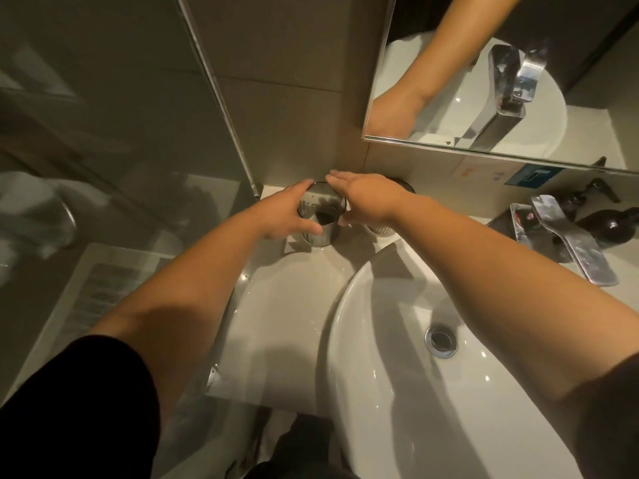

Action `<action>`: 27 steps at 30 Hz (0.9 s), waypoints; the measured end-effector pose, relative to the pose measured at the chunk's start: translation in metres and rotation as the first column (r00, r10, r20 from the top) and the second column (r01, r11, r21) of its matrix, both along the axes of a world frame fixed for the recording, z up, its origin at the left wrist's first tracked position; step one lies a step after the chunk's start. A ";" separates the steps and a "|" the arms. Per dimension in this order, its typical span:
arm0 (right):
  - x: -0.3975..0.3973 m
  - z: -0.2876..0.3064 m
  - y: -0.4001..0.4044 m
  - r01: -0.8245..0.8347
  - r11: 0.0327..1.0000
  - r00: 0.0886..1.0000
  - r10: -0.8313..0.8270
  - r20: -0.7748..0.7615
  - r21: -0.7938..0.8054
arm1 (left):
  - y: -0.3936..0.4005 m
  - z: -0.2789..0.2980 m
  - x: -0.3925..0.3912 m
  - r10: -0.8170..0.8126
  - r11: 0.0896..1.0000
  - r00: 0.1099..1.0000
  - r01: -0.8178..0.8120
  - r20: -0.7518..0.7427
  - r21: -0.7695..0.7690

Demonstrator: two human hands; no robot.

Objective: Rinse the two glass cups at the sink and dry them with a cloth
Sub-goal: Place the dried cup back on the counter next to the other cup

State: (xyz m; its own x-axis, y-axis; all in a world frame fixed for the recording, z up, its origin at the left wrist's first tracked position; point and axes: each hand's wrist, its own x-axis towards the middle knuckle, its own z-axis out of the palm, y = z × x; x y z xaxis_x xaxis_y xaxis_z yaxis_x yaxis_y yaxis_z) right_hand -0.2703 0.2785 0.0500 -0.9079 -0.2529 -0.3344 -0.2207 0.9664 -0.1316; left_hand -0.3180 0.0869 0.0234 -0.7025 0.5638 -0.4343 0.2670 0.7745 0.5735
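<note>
both arms reach out to the back corner of the tabletop (276,281), left of the white sink (397,392). the left hand (288,212) has its grip wrapped round a glass cup (320,216), fingers on the far side near the rim and thumb across the near side. that cup stands upright on the tabletop, right by the wall (294,98) and close to the glass partition (121,98). the right hand (366,198) lies flat with its fingers straight and together, pointing left over the rim of that same cup, so its grip is wide and holding nothing. whether it really touches the rim, can't tell.

the second glass cup (380,229) sits just to the right of the first, mostly hidden under the right wrist, only a ribbed bit of its base shows.

off to the right there's the shiny tap (570,240) reaching over the sink, a small metal tray (522,219) behind it and two dark pump bottles (615,226) by the wall. the drain (442,339) is down in the basin. the mirror (501,70) above shows the tap and an arm.
</note>
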 end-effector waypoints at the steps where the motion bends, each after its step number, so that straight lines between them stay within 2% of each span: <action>1: 0.000 0.000 -0.001 0.001 1.000 1.000 -0.001 0.014 -0.002 | -0.001 0.001 0.000 -0.011 1.000 1.000 0.011 -0.002 -0.001; 5: 0.006 -0.003 -0.005 0.071 0.997 0.997 -0.071 -0.001 -0.024 | -0.002 0.002 0.010 -0.005 1.000 1.000 0.005 0.018 0.012; 10: 0.012 -0.009 -0.014 0.156 0.988 0.983 -0.155 -0.100 0.004 | 0.009 -0.015 0.042 0.263 0.943 0.964 -0.264 0.033 0.201; 12: 0.015 -0.010 -0.017 0.179 0.984 0.976 -0.175 -0.127 0.024 | 0.012 -0.020 0.046 0.317 0.923 0.948 -0.311 0.014 0.227; 15: 0.019 -0.010 -0.021 0.202 0.978 0.966 -0.192 -0.175 0.046 | 0.009 -0.021 0.042 0.298 0.924 0.953 -0.300 0.045 0.238; 18: 0.022 -0.010 -0.023 0.251 0.967 0.953 -0.240 -0.187 0.041 | 0.002 -0.020 0.033 0.239 0.931 0.955 -0.277 0.177 0.237; 20: 0.024 -0.009 -0.024 0.288 0.957 0.945 -0.278 -0.172 0.034 | -0.001 -0.020 0.026 0.210 0.931 0.941 -0.275 0.265 0.238; 24: 0.025 -0.008 -0.028 0.387 0.922 0.914 -0.384 -0.133 -0.001 | -0.001 -0.018 0.019 0.200 0.932 0.933 -0.275 0.300 0.234; 27: 0.026 -0.009 -0.033 0.456 0.888 0.885 -0.459 -0.076 -0.054 | -0.001 -0.019 0.019 0.231 0.903 0.911 -0.332 0.341 0.274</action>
